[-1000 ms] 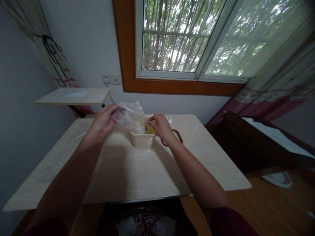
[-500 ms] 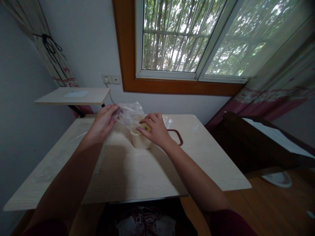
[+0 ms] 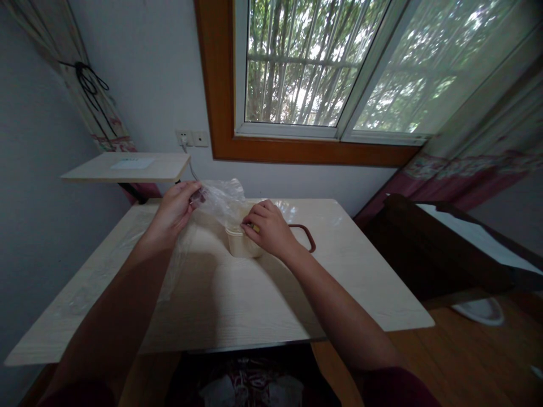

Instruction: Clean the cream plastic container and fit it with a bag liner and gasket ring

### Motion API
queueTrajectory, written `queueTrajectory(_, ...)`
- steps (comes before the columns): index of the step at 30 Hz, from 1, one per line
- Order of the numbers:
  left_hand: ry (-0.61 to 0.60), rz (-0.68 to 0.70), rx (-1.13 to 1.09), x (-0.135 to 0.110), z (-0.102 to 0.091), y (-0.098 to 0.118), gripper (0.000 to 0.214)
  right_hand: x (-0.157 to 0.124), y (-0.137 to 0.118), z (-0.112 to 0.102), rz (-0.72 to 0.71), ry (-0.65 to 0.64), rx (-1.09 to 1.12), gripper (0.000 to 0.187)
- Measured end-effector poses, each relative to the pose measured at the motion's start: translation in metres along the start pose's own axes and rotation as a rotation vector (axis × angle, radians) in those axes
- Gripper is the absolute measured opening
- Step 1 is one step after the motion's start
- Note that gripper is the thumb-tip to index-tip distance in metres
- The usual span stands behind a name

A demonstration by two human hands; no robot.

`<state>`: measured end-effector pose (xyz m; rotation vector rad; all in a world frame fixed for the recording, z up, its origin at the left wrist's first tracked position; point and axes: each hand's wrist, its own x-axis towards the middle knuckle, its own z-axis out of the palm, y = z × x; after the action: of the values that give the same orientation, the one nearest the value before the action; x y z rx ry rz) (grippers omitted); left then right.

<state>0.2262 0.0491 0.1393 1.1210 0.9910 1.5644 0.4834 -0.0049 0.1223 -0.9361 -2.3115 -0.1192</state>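
My left hand (image 3: pixel 176 208) is closed on the edge of a clear plastic bag (image 3: pixel 223 198). The bag stretches to the right over the back rim of a small cream-coloured basket (image 3: pixel 242 244) on the table. At the basket's right rim my right hand (image 3: pixel 268 227) has thumb and fingertips pinched together. Something small and yellowish shows at those fingertips, too hidden to name. The hand covers much of the basket's opening, so its contents cannot be made out.
A brown handle-shaped loop (image 3: pixel 306 234) lies right of the basket on the pale wooden table (image 3: pixel 360 282). Clear plastic sheeting (image 3: pixel 114 263) spreads over the left side. A raised shelf (image 3: pixel 165 167) stands at the back left; a dark wooden piece of furniture (image 3: pixel 428 249) is at the right.
My right hand's fingers have gone from spread to pinched at the basket's rim. My left hand stays on the bag and has shifted slightly left.
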Motion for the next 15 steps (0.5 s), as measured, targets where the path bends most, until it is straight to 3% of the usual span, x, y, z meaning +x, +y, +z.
queueTrajectory(4, 0.054, 0.066, 0.079, -0.004, 0.002, 0.003, 0.018, 0.000, 0.000, 0.000, 0.022, -0.006, 0.006, 0.015)
queueTrajectory(7, 0.064, 0.235, 0.223, -0.011, 0.003, 0.016, 0.025, -0.001, 0.000, 0.001, 0.034, 0.002, 0.006, 0.015)
queueTrajectory(12, -0.292, 0.534, 0.603, -0.027, 0.003, 0.045, 0.036, -0.001, 0.000, 0.001, 0.036, 0.014, 0.002, 0.017)
queueTrajectory(15, -0.373, 0.625, 0.801, -0.034, 0.007, 0.049, 0.036, -0.001, 0.000, 0.002, 0.034, 0.020, 0.002, 0.016)
